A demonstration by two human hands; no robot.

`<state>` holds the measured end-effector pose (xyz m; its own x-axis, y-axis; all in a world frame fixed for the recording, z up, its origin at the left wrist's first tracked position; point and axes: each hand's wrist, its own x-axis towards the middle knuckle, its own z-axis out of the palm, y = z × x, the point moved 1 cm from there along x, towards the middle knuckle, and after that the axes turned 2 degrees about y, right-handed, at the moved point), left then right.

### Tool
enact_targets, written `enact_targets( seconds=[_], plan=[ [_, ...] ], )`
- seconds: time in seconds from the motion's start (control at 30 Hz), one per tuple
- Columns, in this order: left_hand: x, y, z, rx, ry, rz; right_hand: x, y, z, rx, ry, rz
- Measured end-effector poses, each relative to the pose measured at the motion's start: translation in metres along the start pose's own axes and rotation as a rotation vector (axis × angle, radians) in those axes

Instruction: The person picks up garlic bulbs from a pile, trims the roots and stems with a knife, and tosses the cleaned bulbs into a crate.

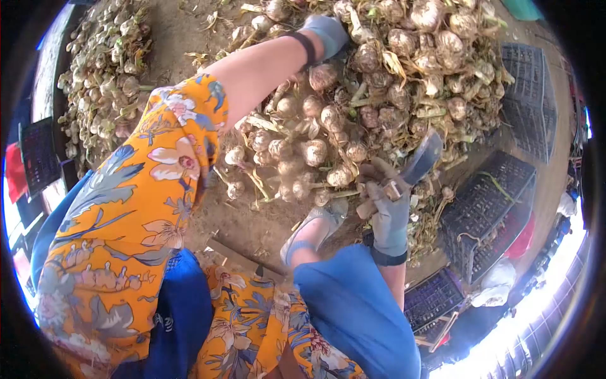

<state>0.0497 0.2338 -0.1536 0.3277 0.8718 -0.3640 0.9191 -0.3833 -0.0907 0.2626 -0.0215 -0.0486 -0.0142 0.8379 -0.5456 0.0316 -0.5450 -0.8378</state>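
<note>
My left hand [327,33], in a grey glove, stretches far out onto a big heap of garlic bulbs [391,82] with dry stalks; it rests among the bulbs, and its fingers are hidden, so its grip cannot be made out. My right hand [386,211], also gloved, is closed around the wooden handle of a knife [418,161] whose broad blade points up and right, just beside the near edge of the heap. My foot in a grey shoe [314,227] rests on the dirt below the heap.
A second heap of garlic [104,82] lies at the far left. Black plastic crates [486,208] stand at the right, another crate [527,95] behind them and one [432,297] nearer. Cut stalks litter the dirt [252,224] floor.
</note>
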Motion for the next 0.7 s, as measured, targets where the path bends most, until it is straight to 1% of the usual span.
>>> enact_targets(
  seconds=[0.03,0.1,0.13,0.17,0.2,0.23,0.27,0.3,0.33,0.37,0.4,0.43,0.47,0.5,0.57,0.6,0.63,0.67,0.7],
  plan=[
    [0.0,-0.009,0.008,-0.067,-0.004,0.013,0.001,-0.002,0.001,0.023,-0.011,-0.028],
    [-0.029,-0.03,0.004,-0.183,0.177,-0.025,0.0,-0.006,0.002,0.102,0.01,-0.061],
    [-0.039,-0.048,0.009,-0.434,0.193,-0.257,-0.002,-0.011,0.002,0.143,-0.02,-0.062],
    [-0.076,-0.053,0.0,-0.66,0.462,-0.4,-0.004,-0.012,0.004,0.187,-0.053,-0.06],
    [-0.104,-0.056,-0.014,-1.001,0.465,-0.547,-0.004,-0.01,0.001,0.347,-0.136,0.045],
    [-0.131,-0.058,0.0,-1.671,0.54,-0.427,-0.003,-0.008,0.007,0.36,-0.138,0.038],
    [-0.162,-0.03,-0.023,-1.874,0.555,-0.535,-0.003,-0.005,0.016,0.369,-0.118,-0.052],
    [-0.194,0.001,-0.057,-2.067,0.378,-0.634,-0.002,0.0,0.023,0.375,-0.099,-0.144],
    [-0.207,0.024,-0.04,-2.225,0.351,-0.494,-0.002,0.007,0.027,0.345,-0.108,-0.192],
    [-0.218,0.061,-0.042,-2.236,0.316,-0.452,-0.001,0.014,0.032,0.315,-0.116,-0.241],
    [-0.229,0.099,-0.044,-2.245,0.28,-0.411,-0.007,0.014,0.041,0.38,-0.082,-0.204],
    [-0.229,0.133,-0.023,-2.105,0.298,-0.079,-0.012,0.015,0.046,0.445,-0.047,-0.165],
    [-0.234,0.147,-0.052,-2.537,0.107,-0.052,-0.011,0.031,0.029,0.391,-0.044,-0.173],
    [-0.223,0.177,-0.049,-2.349,0.349,-0.066,-0.023,0.02,0.015,0.397,0.036,-0.113],
    [-0.205,0.219,-0.09,-1.731,0.335,0.005,-0.042,0.01,-0.027,0.405,0.204,-0.182],
    [-0.203,0.221,-0.13,-1.472,0.08,0.142,-0.052,0.002,-0.056,0.379,0.294,-0.235],
    [-0.205,0.247,-0.126,-1.322,0.591,0.301,-0.06,-0.008,-0.09,0.33,0.389,-0.304],
    [-0.197,0.275,-0.125,-1.293,0.658,0.396,-0.07,-0.019,-0.125,0.273,0.48,-0.381],
    [-0.192,0.272,-0.134,-1.316,0.771,0.488,-0.08,-0.029,-0.156,0.201,0.573,-0.444]
  ],
)
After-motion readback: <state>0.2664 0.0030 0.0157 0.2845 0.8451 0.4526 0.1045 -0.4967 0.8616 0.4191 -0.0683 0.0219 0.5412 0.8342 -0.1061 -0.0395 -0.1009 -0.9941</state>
